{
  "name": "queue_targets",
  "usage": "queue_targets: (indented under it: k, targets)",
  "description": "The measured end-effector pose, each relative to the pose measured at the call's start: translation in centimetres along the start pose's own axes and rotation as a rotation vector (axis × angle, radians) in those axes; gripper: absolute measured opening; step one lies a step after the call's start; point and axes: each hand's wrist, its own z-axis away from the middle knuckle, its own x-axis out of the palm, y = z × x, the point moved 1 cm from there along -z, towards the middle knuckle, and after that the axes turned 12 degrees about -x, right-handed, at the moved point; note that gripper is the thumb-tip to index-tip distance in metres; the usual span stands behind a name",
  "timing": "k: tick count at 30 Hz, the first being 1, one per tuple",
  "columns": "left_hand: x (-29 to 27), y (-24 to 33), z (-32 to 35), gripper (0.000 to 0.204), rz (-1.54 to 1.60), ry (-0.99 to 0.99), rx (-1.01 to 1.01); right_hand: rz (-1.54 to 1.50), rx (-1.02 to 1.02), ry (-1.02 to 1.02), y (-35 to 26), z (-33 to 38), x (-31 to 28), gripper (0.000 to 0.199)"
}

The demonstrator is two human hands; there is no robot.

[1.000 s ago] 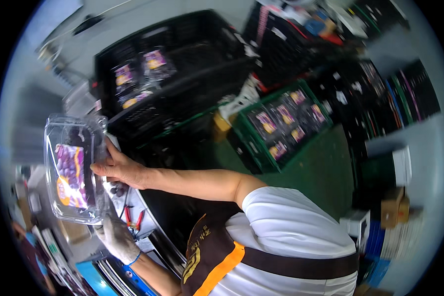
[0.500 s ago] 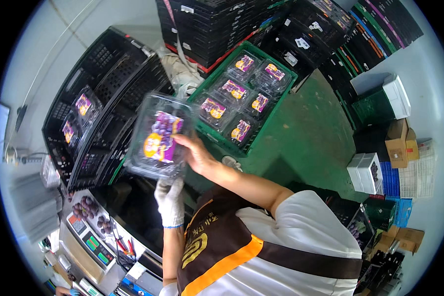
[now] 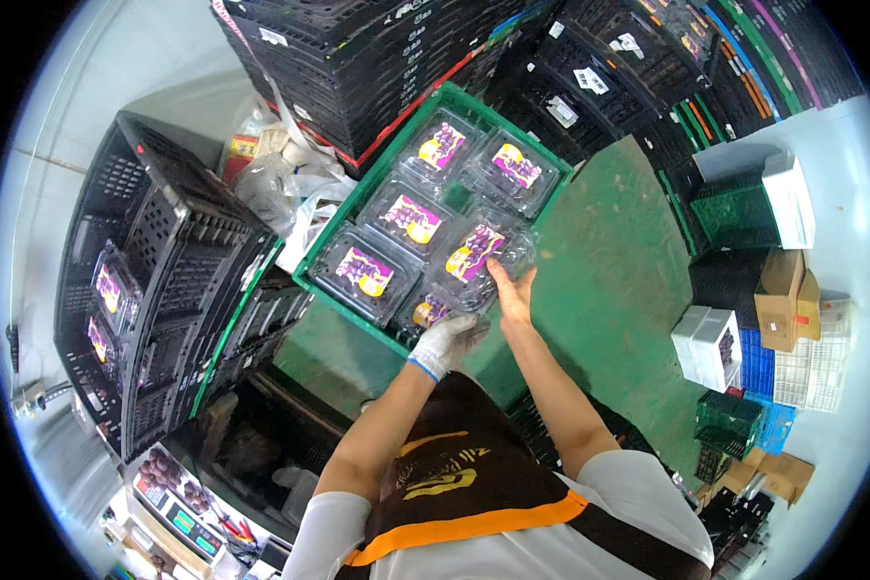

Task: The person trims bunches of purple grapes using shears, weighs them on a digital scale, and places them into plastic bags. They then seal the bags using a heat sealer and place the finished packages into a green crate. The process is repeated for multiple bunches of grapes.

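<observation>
A clear plastic clamshell box of dark grapes (image 3: 469, 253) with a purple and yellow label is tilted over the right side of a green crate (image 3: 356, 314). My bare right hand (image 3: 515, 293) grips its right edge, thumb on top near the label. At its near end is my left hand (image 3: 448, 345) in a white knit glove, fingers curled against the box; their tips are partly hidden. Under the held box another labelled box (image 3: 428, 311) shows in part. More such boxes lie in the crate, among them one at the near left (image 3: 362, 275).
Tall stacks of black crates (image 3: 358, 68) stand behind the green crate. At left is a black crate (image 3: 179, 261) beside more labelled boxes (image 3: 109, 290). Plastic bags (image 3: 278, 184) lie between. A scale (image 3: 191, 527) and loose grapes (image 3: 159, 471) are at lower left; green floor (image 3: 619, 261) at right.
Both hands have carried the clamshell box rightward from beside the black crates to over the green crate. The view has shifted, and the gloved hand is now beside the crate's near edge.
</observation>
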Motion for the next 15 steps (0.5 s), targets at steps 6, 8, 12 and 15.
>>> queue_targets:
  k: [6, 8, 12, 15]
  targets:
    - [-2.0, 1.6, -7.6, 0.038, 0.023, 0.031, 0.056, 0.357, -0.104, -0.22, 7.8, -5.5, -0.1, 0.11]
    - [-1.4, 1.7, -8.4, 0.028, 0.038, 0.054, 0.067, 0.274, -0.236, -0.268, 10.1, -5.5, -0.3, 0.099]
    - [-3.1, 2.6, -11.2, 0.022, -0.064, 0.294, 0.146, 0.345, -0.317, -0.399, 8.2, -3.0, 0.5, 0.089]
    - [-4.9, 2.2, -13.0, 0.023, -0.06, 0.286, 0.164, 0.701, -0.387, -0.452, 7.7, -2.3, 0.9, 0.09]
